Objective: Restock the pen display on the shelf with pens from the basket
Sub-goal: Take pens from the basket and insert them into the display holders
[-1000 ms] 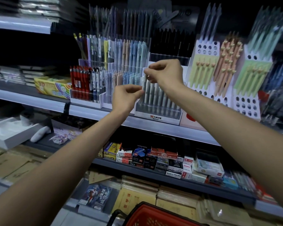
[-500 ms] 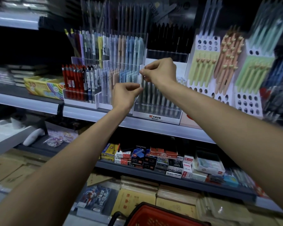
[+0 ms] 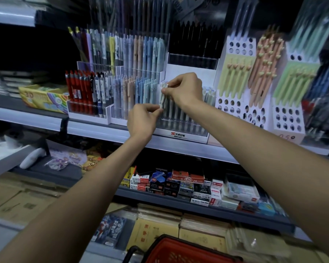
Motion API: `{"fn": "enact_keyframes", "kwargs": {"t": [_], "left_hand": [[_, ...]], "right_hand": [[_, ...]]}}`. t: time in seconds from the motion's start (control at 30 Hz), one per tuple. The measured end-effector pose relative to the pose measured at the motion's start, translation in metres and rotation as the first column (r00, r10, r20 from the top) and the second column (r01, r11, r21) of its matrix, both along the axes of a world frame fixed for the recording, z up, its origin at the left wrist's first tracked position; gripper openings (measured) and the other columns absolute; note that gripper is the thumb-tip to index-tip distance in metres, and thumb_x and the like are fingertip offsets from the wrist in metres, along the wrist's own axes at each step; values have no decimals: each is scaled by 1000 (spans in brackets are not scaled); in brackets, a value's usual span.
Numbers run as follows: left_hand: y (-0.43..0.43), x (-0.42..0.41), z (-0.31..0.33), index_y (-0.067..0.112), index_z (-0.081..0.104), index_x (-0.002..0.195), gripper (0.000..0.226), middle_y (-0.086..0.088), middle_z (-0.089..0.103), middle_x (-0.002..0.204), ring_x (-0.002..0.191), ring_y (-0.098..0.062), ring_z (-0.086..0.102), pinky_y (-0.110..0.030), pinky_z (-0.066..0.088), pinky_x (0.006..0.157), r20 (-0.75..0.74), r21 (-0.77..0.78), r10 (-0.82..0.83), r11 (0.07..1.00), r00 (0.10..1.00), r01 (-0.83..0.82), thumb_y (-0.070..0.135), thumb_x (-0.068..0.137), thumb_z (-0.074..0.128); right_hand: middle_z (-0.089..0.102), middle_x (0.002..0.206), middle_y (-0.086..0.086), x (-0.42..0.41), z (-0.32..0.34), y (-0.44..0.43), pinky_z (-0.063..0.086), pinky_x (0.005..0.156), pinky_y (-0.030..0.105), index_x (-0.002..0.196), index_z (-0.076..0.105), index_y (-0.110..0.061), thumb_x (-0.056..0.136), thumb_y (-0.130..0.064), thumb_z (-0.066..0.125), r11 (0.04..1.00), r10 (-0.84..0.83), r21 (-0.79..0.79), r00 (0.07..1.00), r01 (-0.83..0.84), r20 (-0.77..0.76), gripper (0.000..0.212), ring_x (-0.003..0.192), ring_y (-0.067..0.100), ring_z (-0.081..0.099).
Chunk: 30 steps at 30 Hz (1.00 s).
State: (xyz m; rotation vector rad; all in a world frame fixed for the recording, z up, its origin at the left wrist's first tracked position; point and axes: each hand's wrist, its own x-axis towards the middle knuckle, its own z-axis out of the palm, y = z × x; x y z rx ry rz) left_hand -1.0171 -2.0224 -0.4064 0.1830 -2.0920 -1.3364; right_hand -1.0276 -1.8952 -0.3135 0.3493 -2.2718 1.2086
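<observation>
Headcam view, so just the one angle. Both hands are up at the clear pen display on the middle shelf. The right hand pinches the top end of a pale pen between thumb and fingertips, and the left hand pinches its lower end. The pen sits slightly tilted right at the display's left edge, against the row of pale pens already standing in it. Red pens and pastel pens fill the racks to the left, and white holed stands with green and peach pens are on the right. The red basket pokes in at the bottom edge, well below the hands; can't tell what's in it.
</observation>
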Motion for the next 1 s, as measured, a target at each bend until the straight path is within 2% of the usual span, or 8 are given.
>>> {"fn": "enact_keyframes", "kwargs": {"t": [0.23, 0.43, 0.63, 0.73, 0.8, 0.9, 1.0], "left_hand": [[1, 2, -2, 29, 83, 98, 16, 13, 79, 95, 92, -13, 72, -35, 56, 76, -17, -33, 41, 999, 999, -42, 41, 92, 75], [5, 1, -5, 29, 83, 97, 15, 13, 79, 94, 91, -15, 72, -39, 59, 79, -14, 16, 73, 997, 997, -73, 41, 91, 76], [7, 1, -10, 32, 83, 98, 14, 6, 78, 100, 103, -22, 69, -45, 59, 80, -44, -102, 143, 984, 989, -147, 41, 91, 75], [10, 2, -12, 29, 82, 103, 16, 2, 70, 110, 115, -19, 59, -40, 55, 83, -64, -123, 159, 978, 985, -166, 39, 93, 74], [10, 4, -11, 26, 81, 104, 17, 2, 61, 118, 111, -14, 57, -36, 51, 82, -70, -124, 164, 977, 984, -171, 37, 93, 75], [10, 4, -10, 26, 83, 99, 16, 2, 70, 115, 100, -17, 68, -38, 56, 74, -57, -166, 181, 968, 982, -188, 38, 92, 76], [11, 7, -9, 25, 83, 95, 16, 2, 73, 111, 90, -20, 71, -38, 56, 67, -22, -178, 216, 960, 976, -217, 39, 92, 76]], "right_hand": [[73, 77, -5, -5, 0, -5, 62, 81, 41, 78, 76, -16, 80, -25, 91, 999, -19, 26, 1000, 18, 12, 17, 78, 14, 72], [76, 84, -3, -5, 5, -9, 62, 82, 42, 83, 78, -17, 80, -28, 90, 992, -36, 120, 999, 36, -3, 17, 83, 17, 73], [76, 88, -3, -3, 2, -10, 61, 80, 40, 86, 78, -17, 83, -29, 87, 983, -40, 181, 999, 39, 5, 15, 85, 17, 71], [77, 90, -4, -3, 0, -8, 61, 81, 41, 85, 78, -18, 82, -30, 89, 987, -46, 154, 999, 45, 6, 16, 85, 16, 72], [77, 91, -4, -4, -1, -7, 61, 82, 42, 83, 78, -19, 80, -30, 90, 990, -41, 136, 999, 40, 7, 17, 85, 16, 72], [77, 90, -4, -2, -2, -9, 61, 82, 42, 82, 77, -19, 80, -30, 90, 991, -25, 129, 1000, 23, 13, 17, 85, 17, 72], [77, 89, -4, 1, -1, -9, 61, 84, 43, 83, 77, -19, 79, -26, 90, 993, -6, 115, 1000, 3, 26, 15, 87, 17, 72]]}}
